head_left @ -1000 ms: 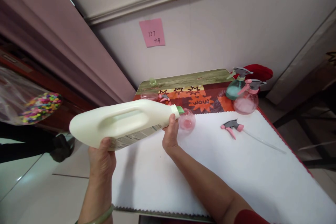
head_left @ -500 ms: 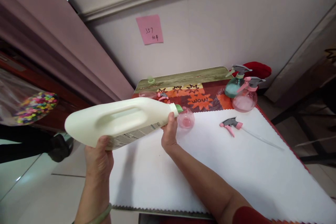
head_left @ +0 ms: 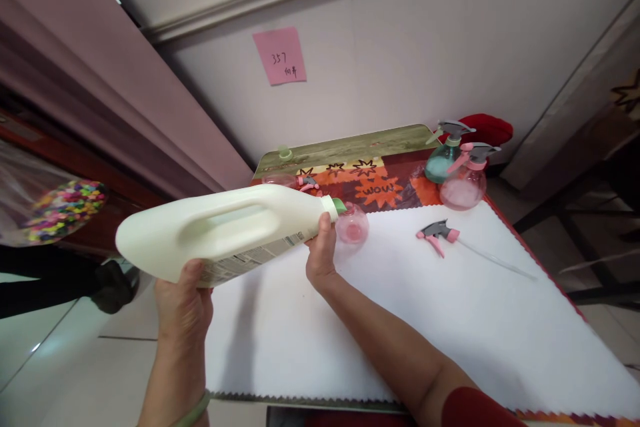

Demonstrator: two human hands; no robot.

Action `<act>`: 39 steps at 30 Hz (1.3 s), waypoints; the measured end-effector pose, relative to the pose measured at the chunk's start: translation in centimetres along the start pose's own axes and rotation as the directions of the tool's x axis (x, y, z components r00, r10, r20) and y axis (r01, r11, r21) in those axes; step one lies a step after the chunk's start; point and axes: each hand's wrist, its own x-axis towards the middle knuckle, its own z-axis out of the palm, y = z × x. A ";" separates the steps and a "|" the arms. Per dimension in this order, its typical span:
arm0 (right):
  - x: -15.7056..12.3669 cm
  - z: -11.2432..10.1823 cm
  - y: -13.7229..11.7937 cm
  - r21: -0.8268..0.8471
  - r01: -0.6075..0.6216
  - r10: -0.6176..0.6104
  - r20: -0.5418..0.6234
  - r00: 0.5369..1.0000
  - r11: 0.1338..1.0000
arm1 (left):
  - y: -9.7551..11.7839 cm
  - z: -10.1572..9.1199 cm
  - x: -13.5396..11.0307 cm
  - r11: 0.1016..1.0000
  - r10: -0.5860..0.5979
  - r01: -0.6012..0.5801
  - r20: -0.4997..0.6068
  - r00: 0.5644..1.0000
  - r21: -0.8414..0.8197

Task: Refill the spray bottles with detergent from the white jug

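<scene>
A large cream detergent jug (head_left: 235, 220) lies nearly level in both my hands, its green spout (head_left: 339, 205) at the mouth of a small pink bottle (head_left: 353, 225) on the table. My left hand (head_left: 185, 300) grips the jug's lower body near its base, thumb on the label edge. Close to the neck, my right hand (head_left: 323, 250) holds the jug, thumb up on the collar; its other fingers are hidden behind. Whether liquid is flowing I cannot tell. A grey and pink trigger sprayer head (head_left: 439, 235) with a clear tube lies to the right.
At the back right stand a green spray bottle (head_left: 443, 160) and a pink spray bottle (head_left: 465, 183). Another pink spray bottle (head_left: 280, 180) lies behind the jug, near a green cap (head_left: 285, 154). A white cloth (head_left: 300, 347) covers the table. A person's leg (head_left: 45, 280) shows at left.
The jug's base end has shifted slightly left and down in view, while its spout stays at the pink bottle's mouth. The whole view has moved a little.
</scene>
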 end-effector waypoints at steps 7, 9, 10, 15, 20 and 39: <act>0.0 0.1 -0.1 0.006 -0.001 0.001 0.000 1.000 1.000 | 0.5 0.2 -0.1 0.998 0.022 -0.019 0.051 0.998 -0.065; 0.0 0.1 -0.1 0.011 -0.007 0.007 0.001 1.000 1.000 | 0.5 0.1 -0.2 0.997 0.028 -0.022 0.069 0.997 -0.076; 0.0 0.1 -0.1 0.012 -0.011 0.011 0.001 1.000 1.000 | 0.4 0.1 -0.2 0.996 0.029 -0.023 0.080 0.996 -0.084; -0.1 0.2 -0.2 0.011 -0.027 0.027 -0.004 1.000 1.000 | 0.7 0.3 -0.2 0.996 0.042 -0.035 0.083 0.996 -0.084; -0.1 0.2 -0.3 0.006 -0.025 0.025 -0.001 1.000 1.000 | 1.1 0.6 -0.3 0.997 0.056 -0.053 0.066 0.996 -0.050; 0.0 0.2 -0.1 0.020 -0.039 0.039 -0.006 0.999 0.999 | 1.5 0.5 -0.5 0.999 0.010 -0.008 0.044 0.999 -0.043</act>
